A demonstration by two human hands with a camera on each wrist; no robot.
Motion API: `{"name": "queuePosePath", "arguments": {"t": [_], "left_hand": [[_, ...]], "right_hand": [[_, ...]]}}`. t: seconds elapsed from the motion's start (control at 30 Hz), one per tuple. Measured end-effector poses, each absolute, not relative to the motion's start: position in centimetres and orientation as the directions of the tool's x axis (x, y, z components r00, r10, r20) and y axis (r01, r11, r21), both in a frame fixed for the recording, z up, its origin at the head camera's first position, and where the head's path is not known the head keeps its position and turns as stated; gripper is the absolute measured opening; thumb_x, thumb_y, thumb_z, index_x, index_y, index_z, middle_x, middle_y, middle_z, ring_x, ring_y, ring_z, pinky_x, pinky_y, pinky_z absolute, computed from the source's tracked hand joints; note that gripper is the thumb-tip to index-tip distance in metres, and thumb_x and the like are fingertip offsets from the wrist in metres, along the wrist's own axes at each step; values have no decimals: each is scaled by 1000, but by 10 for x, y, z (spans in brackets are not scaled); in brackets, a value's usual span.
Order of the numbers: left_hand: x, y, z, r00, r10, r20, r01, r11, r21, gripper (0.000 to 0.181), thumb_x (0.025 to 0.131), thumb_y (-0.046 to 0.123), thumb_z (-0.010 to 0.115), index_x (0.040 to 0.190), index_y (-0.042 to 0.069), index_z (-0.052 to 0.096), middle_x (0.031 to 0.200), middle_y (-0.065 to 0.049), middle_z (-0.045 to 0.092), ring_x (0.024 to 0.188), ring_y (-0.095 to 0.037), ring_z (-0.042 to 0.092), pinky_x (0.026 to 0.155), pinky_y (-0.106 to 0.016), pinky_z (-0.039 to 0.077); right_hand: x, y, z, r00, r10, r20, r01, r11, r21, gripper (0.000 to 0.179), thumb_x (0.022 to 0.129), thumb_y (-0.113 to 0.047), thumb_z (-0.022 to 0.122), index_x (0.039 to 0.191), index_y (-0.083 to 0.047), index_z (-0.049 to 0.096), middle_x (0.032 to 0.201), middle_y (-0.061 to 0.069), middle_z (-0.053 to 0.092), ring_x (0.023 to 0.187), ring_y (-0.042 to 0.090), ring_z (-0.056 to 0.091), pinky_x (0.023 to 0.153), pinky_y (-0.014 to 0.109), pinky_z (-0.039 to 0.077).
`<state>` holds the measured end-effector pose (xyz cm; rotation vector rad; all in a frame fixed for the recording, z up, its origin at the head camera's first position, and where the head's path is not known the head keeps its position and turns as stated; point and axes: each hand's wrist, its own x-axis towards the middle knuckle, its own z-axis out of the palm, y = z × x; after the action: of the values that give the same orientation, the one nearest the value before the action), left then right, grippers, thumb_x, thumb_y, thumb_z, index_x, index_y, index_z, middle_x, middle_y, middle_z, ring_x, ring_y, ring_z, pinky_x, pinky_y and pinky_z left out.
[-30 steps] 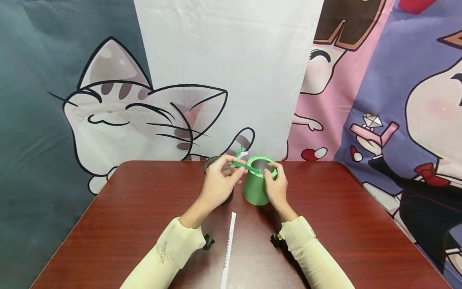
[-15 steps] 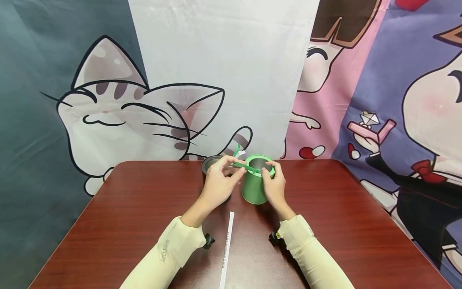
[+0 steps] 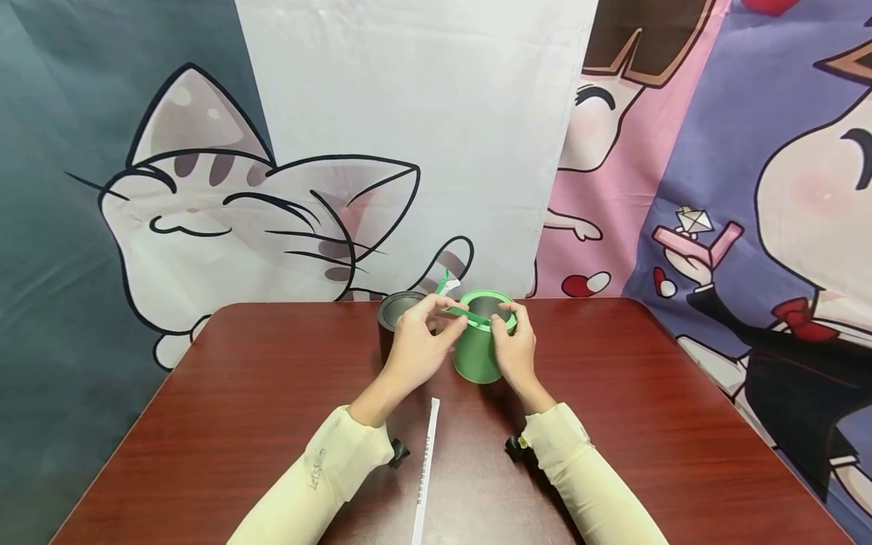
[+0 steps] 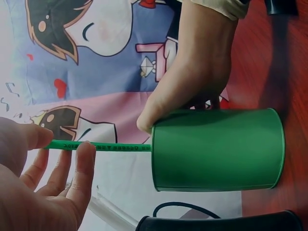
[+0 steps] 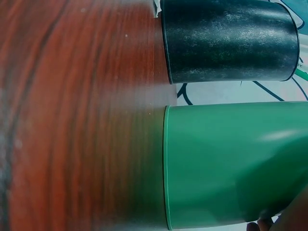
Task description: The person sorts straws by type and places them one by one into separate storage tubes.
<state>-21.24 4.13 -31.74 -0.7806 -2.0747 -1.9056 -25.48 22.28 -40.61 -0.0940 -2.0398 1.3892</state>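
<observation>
My left hand [image 3: 421, 344] pinches a slim green straw [image 4: 115, 146] with dark printing between thumb and fingertips. The straw's far end reaches over the rim into the mouth of an upright green can [image 3: 477, 356], where the wall hides its tip in the left wrist view. At the can's right side my right hand [image 3: 515, 344] grips the rim, thumb and forefinger curled at the opening. Behind the left hand stands a dark, open can [image 3: 391, 306], partly covered by that hand. A green-and-white strip [image 3: 446, 284] rises beyond the left fingers.
A long white printed strip [image 3: 425, 469] lies on the reddish-brown table [image 3: 238, 424] between the forearms. Upright behind the table's back edge hangs a cartoon-printed cloth [image 3: 436, 136]. The two cans stand side by side near that edge.
My left hand has shifted slightly rightward, closer to the green can, and less of the green straw shows between them. More of the dark can is exposed. The right hand keeps its hold.
</observation>
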Motion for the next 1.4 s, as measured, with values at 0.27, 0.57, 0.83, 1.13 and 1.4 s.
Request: {"name": "queuePosePath", "arguments": {"t": [0.27, 0.57, 0.83, 1.13, 1.4], "left_hand": [[-213, 50, -323, -852, 223, 473, 500, 80, 862, 14, 85, 14, 67, 99, 13, 65, 95, -3, 67, 68, -19, 65, 50, -29, 50], [-215, 54, -328, -869, 212, 446, 476, 120, 871, 15, 85, 18, 67, 100, 16, 64, 97, 1, 66, 64, -9, 63, 49, -29, 49], [-218, 55, -332, -881, 218, 421, 455, 144, 878, 17, 85, 19, 67, 100, 13, 64, 96, 0, 66, 62, -8, 63, 51, -29, 49], [-222, 57, -337, -881, 221, 418, 453, 138, 881, 13, 84, 15, 68, 96, 12, 64, 93, 0, 67, 64, -16, 66, 55, -27, 50], [-222, 55, -340, -886, 219, 407, 444, 152, 883, 12, 84, 18, 68, 95, 14, 64, 91, 4, 67, 62, -13, 65, 55, -27, 50]], "right_hand": [[-255, 222, -404, -786, 394, 476, -305, 422, -853, 24, 86, -23, 58, 110, -19, 58, 92, 7, 60, 78, 17, 49, 68, 33, 39], [-255, 223, -406, -787, 398, 471, -298, 423, -856, 24, 86, -24, 59, 110, -18, 57, 105, 5, 61, 84, 16, 50, 73, 34, 39], [-255, 224, -408, -785, 396, 477, -300, 431, -851, 25, 87, -25, 59, 110, -18, 58, 105, 4, 61, 83, 17, 51, 72, 34, 40], [-255, 223, -406, -781, 395, 483, -303, 436, -847, 24, 87, -24, 58, 110, -18, 57, 102, 6, 62, 83, 18, 52, 72, 35, 41], [-255, 223, -405, -778, 400, 484, -303, 435, -848, 24, 86, -24, 58, 109, -17, 57, 104, 6, 62, 86, 18, 53, 74, 36, 41]]}}
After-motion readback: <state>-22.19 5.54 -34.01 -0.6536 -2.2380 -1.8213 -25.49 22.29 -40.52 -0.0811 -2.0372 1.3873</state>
